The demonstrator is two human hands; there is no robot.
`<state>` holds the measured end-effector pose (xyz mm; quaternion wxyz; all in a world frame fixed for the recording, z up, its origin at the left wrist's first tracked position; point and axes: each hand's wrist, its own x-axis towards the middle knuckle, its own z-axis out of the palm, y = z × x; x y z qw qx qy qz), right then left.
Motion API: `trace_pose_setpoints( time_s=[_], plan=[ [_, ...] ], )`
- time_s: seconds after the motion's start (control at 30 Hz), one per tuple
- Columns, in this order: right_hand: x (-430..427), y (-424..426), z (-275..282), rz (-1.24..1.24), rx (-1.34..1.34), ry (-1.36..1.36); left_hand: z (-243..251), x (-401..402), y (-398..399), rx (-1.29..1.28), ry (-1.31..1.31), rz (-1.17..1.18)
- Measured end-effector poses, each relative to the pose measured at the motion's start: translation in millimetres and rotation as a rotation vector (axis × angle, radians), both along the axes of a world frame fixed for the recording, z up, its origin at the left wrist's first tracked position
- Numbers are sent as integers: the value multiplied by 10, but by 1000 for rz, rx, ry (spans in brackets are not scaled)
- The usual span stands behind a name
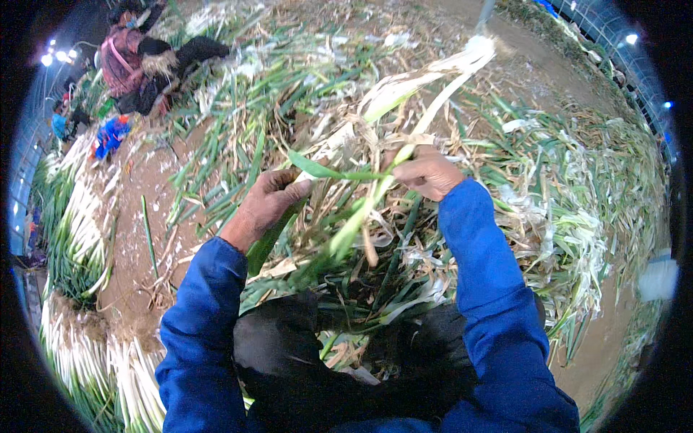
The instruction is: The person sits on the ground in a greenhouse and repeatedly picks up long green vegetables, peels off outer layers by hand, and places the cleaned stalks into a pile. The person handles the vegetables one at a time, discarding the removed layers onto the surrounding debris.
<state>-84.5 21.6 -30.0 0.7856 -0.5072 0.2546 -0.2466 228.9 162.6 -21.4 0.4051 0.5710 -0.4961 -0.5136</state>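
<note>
A forked pair of long green onions stretches out before me, its two white stalks meeting near the roots point(479, 51). The left stalk point(387, 100) has papery, torn outer skin and runs down toward my left hand point(270, 200), whose thumb and fingers grip a green onion there. Green leaves hang below that hand. My right hand point(430, 170) is closed around the right stalk point(441, 105) at about mid-length. A loose green leaf point(335, 174) spans the gap between both hands. The fingertips of the right hand are partly hidden behind the stalk.
Onion leaves and dry peelings point(557, 200) cover the ground around my knees. Bundled green onions point(89, 227) lie in rows at left, with more bundles point(135, 379) nearer. Another person point(127, 65) sits at upper left, beside a blue and orange item point(111, 136).
</note>
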Motion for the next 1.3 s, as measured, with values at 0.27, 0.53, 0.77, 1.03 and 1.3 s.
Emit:
trace_pose_setpoints(
  time_s=[0.27, 0.53, 0.77, 1.03, 1.3],
  plan=[
    [-751, 280, 819, -547, -105, -294, 833, -532, 185, -279, -286, -3],
    [-1523, 516, 1123, -915, -197, -564, 715, -1133, 505, -339, -599, 26],
    [-1923, 93, 520, -1472, -554, 164, 579, -845, 553, -417, -742, 98],
    [-3490, -424, -653, -1296, 13, 220, 237, 152, 372, -516, -1008, 324],
    [-1884, 190, 336, -692, -938, 982, 444, -470, 499, -439, -647, 158]
  ],
)
